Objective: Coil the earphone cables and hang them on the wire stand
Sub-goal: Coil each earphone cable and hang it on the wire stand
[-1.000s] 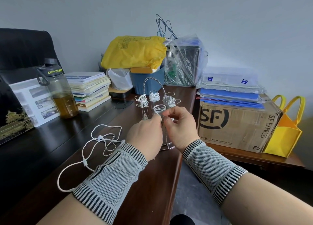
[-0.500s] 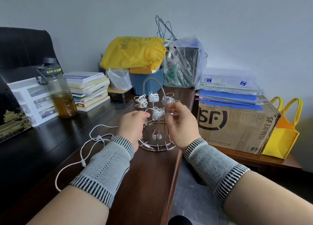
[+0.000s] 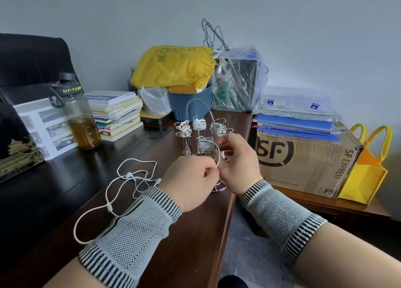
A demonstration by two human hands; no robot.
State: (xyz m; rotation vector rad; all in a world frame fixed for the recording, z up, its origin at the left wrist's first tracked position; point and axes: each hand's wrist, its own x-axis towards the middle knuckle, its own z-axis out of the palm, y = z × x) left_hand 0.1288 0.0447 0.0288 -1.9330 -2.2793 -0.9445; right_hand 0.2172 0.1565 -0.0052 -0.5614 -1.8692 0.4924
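Observation:
A metal wire stand (image 3: 199, 112) with an arched handle stands on the brown desk (image 3: 195, 233), behind my hands. Several coiled white earphone bundles (image 3: 199, 124) hang on its arms. My left hand (image 3: 191, 179) and my right hand (image 3: 237, 164) meet in front of the stand and both pinch a loop of white earphone cable (image 3: 217, 153) that runs up to the front coil. A loose white earphone cable (image 3: 121, 185) sprawls on the desk left of my left wrist. Both wrists wear grey knitted bands.
At the left stand a bottle of amber liquid (image 3: 80, 123) and a stack of books (image 3: 117, 114). Behind the stand are a blue tub (image 3: 191, 103), a yellow bag (image 3: 173, 66) and a plastic-wrapped box (image 3: 238, 84). A cardboard box (image 3: 303, 159) sits right of the desk edge.
My hands came together in front of the stand, lower than before, and now pinch a loop of cable between them. The view moved a little closer.

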